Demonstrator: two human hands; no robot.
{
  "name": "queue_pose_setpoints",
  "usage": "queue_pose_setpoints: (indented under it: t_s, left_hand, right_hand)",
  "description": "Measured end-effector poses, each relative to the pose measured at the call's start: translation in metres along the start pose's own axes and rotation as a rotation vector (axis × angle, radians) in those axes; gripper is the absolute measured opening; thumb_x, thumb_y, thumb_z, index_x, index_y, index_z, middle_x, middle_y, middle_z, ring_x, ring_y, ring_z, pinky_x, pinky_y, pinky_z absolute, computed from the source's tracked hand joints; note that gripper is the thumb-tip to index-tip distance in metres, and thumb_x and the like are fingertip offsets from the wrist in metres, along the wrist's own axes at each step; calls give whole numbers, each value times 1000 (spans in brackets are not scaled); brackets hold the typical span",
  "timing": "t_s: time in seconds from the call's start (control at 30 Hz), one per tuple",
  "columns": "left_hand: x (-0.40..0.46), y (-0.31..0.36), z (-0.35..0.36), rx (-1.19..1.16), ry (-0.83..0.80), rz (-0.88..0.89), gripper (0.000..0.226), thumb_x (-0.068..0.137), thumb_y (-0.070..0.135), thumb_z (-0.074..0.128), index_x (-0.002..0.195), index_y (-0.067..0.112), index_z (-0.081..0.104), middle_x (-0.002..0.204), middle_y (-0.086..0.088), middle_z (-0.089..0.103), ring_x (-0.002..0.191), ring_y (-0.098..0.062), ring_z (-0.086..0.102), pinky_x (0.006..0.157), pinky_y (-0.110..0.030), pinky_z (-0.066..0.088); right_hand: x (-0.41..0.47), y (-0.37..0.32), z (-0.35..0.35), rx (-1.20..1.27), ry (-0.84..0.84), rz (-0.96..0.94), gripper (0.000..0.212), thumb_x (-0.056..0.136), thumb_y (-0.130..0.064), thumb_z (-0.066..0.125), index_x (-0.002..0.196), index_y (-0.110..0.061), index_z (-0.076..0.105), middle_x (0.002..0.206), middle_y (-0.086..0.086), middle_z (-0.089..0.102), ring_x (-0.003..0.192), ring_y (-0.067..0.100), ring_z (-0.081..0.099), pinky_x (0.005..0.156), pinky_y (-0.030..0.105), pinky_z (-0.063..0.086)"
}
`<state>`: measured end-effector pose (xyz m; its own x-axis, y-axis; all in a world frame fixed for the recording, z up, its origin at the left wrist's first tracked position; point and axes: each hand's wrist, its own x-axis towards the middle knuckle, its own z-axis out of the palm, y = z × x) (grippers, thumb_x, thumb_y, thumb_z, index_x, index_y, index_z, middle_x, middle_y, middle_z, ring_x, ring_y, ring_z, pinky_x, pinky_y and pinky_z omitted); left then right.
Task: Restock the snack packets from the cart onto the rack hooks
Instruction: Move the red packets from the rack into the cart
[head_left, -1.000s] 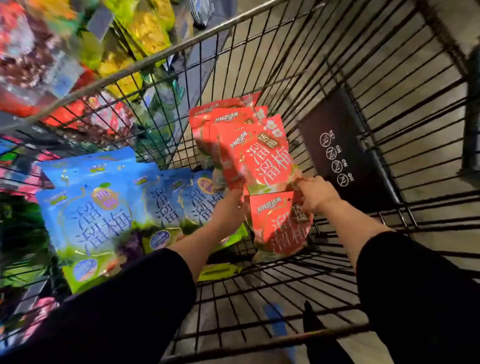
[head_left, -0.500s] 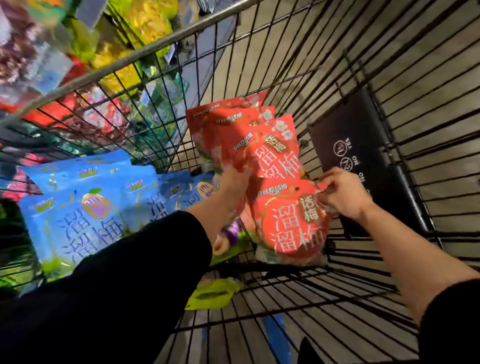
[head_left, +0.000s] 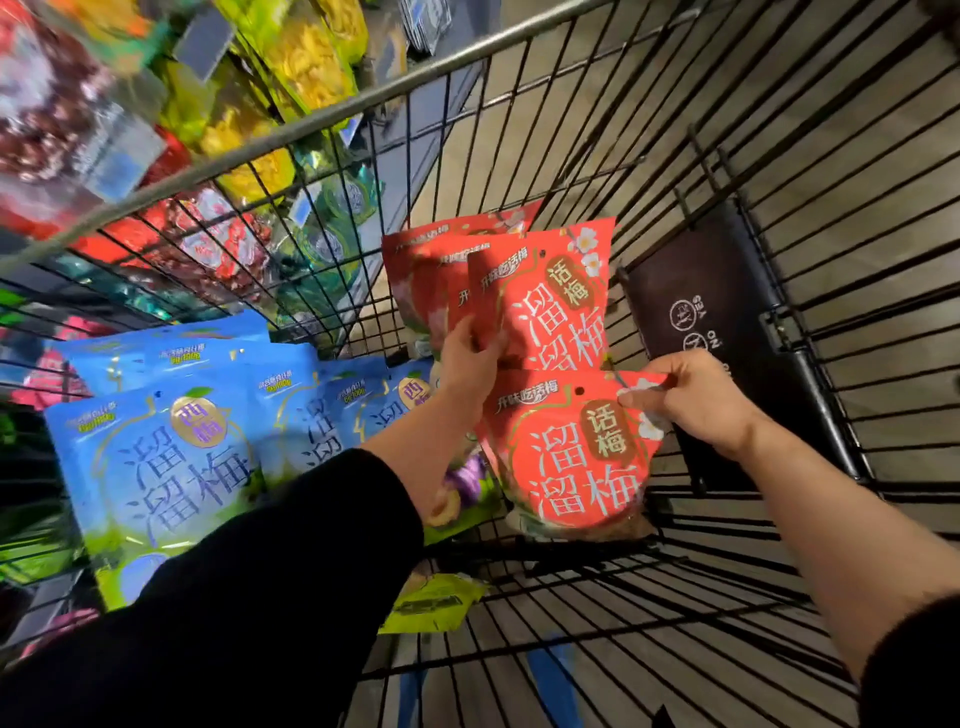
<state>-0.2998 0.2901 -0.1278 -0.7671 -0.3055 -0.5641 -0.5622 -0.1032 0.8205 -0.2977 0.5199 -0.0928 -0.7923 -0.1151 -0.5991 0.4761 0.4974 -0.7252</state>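
Inside the black wire cart (head_left: 519, 135), a stack of red snack packets (head_left: 550, 306) stands upright; my left hand (head_left: 467, 358) grips its lower left edge. In front of that stack, a single red packet (head_left: 571, 457) is held at its top right corner by my right hand (head_left: 691, 400), pinched between thumb and fingers. Several blue snack packets (head_left: 166, 457) lean in a row along the cart's left side. The rack (head_left: 171, 130) with hanging snack bags shows beyond the cart's left wall, blurred.
A dark folded child-seat flap (head_left: 717, 322) with printed symbols lies against the cart's right wall. A yellow-green packet (head_left: 431, 603) lies flat on the cart floor near me. The cart's rim bar (head_left: 291, 130) runs diagonally between the cart and the rack.
My right hand has lifted the front red packet and turned it face up; it now shows fully. My left hand slid higher on the red stack. The view has tilted.
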Motion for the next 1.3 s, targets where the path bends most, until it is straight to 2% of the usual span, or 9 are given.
queue_pose_setpoints:
  t_s: [0.17,0.23,0.33,0.47,0.63,0.9,1.1,1.23,1.3]
  left_hand:
    - [-17,35,-60,-126,92,213,32,85,3,66,112,17,58,97,-6,68,89,-19,62,88,-39,52]
    - [-27,47,-92,-105,159,322,13,80,18,68,93,14,65,79,-1,66,75,-17,58,73,-39,50]
    - [-45,63,-143,-127,249,414,23,76,32,64,79,9,64,58,4,53,61,-16,46,57,-39,39]
    - [-94,91,-221,-143,429,604,18,89,18,65,95,1,66,73,-12,64,66,-19,52,64,-34,43]
    - [-186,123,-323,-221,613,827,15,90,20,61,80,32,60,62,23,62,59,12,52,66,-22,47]
    - [-324,123,-478,-312,926,1079,11,94,11,59,103,15,64,79,18,61,67,15,54,67,-10,43]
    - [-400,108,-549,-256,1176,1088,25,94,10,58,83,32,57,69,14,55,56,13,47,57,-6,39]
    - [-429,100,-566,-153,1365,1036,7,91,12,62,90,7,67,69,3,55,54,18,47,55,-5,35]
    - [-437,92,-574,-79,1483,985,23,88,16,64,91,-6,66,72,-3,53,51,9,45,55,-16,31]
  right_hand:
    - [-27,-59,17,70,-66,-154,7,83,5,67,80,1,72,63,7,69,52,10,58,48,21,45]
    - [-42,-89,30,31,-94,-242,6,81,6,67,83,5,73,69,13,70,60,14,60,57,22,47]
    - [-68,-138,56,-16,-126,-376,14,78,6,70,91,4,74,78,15,73,71,18,63,66,26,52]
    - [-119,-210,100,-90,-194,-607,22,75,6,72,94,-4,73,74,1,73,67,11,63,62,18,53]
    - [-195,-286,162,-90,-223,-821,18,76,7,70,93,3,72,63,2,70,57,8,58,57,14,49]
    - [-292,-372,265,60,-198,-1162,17,69,-1,76,84,5,73,70,8,72,61,9,61,55,16,49]
    - [-340,-415,337,128,-322,-1295,13,67,0,77,77,-8,72,64,-5,71,59,2,61,61,14,50]
    - [-355,-439,369,186,-364,-1311,14,67,-2,80,74,-12,73,65,0,70,63,14,61,62,23,50]
    - [-359,-452,382,193,-389,-1312,15,71,2,77,71,-12,72,60,-2,68,58,11,59,57,20,49]
